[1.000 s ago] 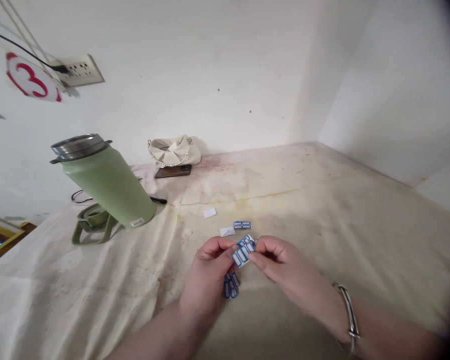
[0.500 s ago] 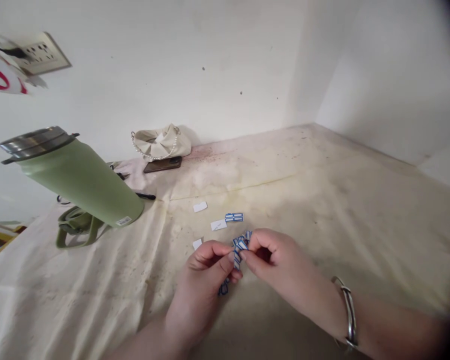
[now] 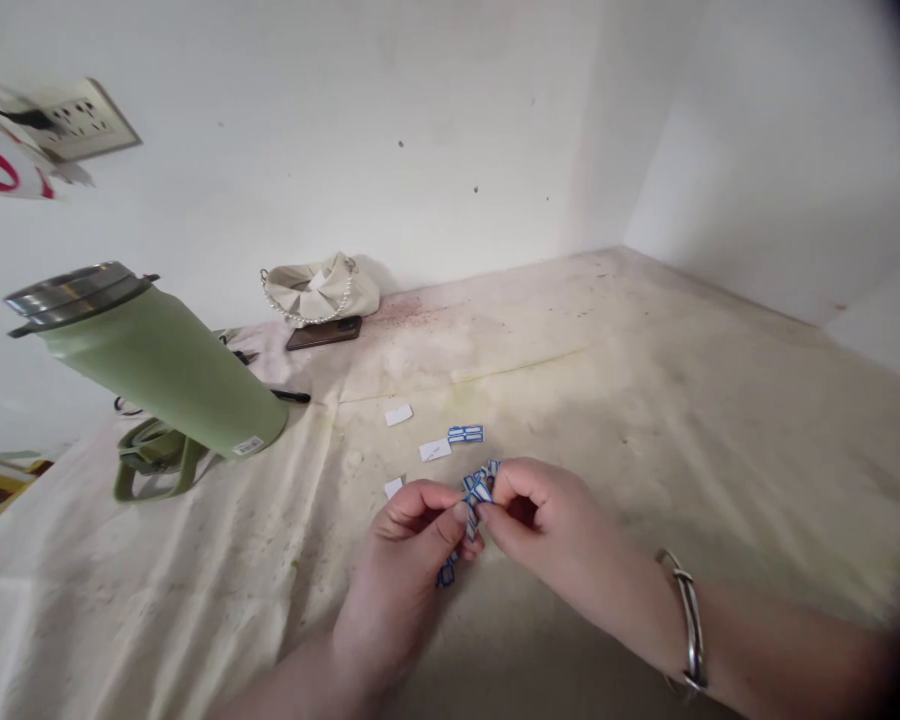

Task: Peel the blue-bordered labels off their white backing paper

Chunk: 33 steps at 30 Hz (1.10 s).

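Note:
Close together above the cloth, my left hand (image 3: 409, 565) and my right hand (image 3: 544, 510) pinch small blue-bordered white paper labels (image 3: 481, 488) between thumb and fingers. Several of these labels overlap, and the fingers hide parts of them. More blue-edged labels (image 3: 447, 572) show below the left fingertips. Just beyond the hands lies another blue-bordered label piece (image 3: 466, 434), beside a white paper slip (image 3: 435, 451) with faint writing. Two more slips, one farther back (image 3: 399, 414) and one partly behind my left hand (image 3: 394, 487), rest on the cloth.
A tall green tumbler (image 3: 165, 360) stands at the left, its green lid (image 3: 154, 460) next to it. Toward the wall are a cream handbag (image 3: 322, 285), a dark phone (image 3: 324, 333) and a black pen (image 3: 291, 396). A wrinkled beige cloth (image 3: 645, 420) covers the table.
The labels between my fingertips have tilted slightly, and my right fingers have shifted a little. The whole view has moved slightly; the other objects stay in place.

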Available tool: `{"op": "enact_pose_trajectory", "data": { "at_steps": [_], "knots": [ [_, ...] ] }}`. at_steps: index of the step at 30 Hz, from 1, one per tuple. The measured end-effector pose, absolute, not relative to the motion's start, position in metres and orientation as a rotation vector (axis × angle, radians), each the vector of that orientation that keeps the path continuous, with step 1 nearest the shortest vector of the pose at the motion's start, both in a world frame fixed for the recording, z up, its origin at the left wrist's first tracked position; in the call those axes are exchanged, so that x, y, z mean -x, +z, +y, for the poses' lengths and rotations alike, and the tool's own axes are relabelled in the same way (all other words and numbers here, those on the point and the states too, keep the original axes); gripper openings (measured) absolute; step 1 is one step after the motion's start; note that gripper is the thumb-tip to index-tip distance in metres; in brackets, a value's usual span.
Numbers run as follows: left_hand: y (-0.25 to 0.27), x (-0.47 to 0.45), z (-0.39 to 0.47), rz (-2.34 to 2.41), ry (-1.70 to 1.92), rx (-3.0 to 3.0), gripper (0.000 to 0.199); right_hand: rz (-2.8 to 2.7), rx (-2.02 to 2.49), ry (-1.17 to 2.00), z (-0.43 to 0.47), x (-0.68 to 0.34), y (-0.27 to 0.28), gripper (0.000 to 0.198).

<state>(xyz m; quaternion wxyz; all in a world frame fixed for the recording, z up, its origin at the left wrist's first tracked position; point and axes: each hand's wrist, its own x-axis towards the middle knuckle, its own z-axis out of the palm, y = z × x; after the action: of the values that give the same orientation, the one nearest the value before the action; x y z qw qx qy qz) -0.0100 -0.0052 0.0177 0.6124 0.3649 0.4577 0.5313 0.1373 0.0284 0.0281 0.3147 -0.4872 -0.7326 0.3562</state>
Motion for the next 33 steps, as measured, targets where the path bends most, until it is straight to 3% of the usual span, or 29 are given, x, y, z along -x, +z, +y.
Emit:
{"op": "enact_pose_trajectory", "data": {
  "at_steps": [17, 21, 24, 28, 33],
  "knots": [
    [0.0172, 0.0108, -0.0032, 1.068, 1.215, -0.852, 0.007, -1.952, 1.290, 0.957, 0.0296, -0.1386, 0.0292, 0.018],
    [0.0163, 0.0112, -0.0033, 1.077, 1.208, -0.853, 0.007, -1.847, 1.296, 0.965, 0.0295, -0.1387, 0.0279, 0.006],
    [0.0162, 0.0111, -0.0029, 1.069, 1.205, -0.846, 0.008, -1.746, 1.236, 1.025, 0.0310, -0.1393, 0.0265, 0.029],
    [0.0175, 0.0113, -0.0017, 1.116, 1.199, -0.889, 0.009, -1.842, 1.142, 1.255, 0.0339, -0.1412, 0.0283, 0.007],
    [0.0201, 0.0145, -0.0015, 1.201, 1.139, -0.974, 0.016, -1.898, 1.198, 1.229, 0.0329, -0.1428, 0.0342, 0.007]
  ]
}}
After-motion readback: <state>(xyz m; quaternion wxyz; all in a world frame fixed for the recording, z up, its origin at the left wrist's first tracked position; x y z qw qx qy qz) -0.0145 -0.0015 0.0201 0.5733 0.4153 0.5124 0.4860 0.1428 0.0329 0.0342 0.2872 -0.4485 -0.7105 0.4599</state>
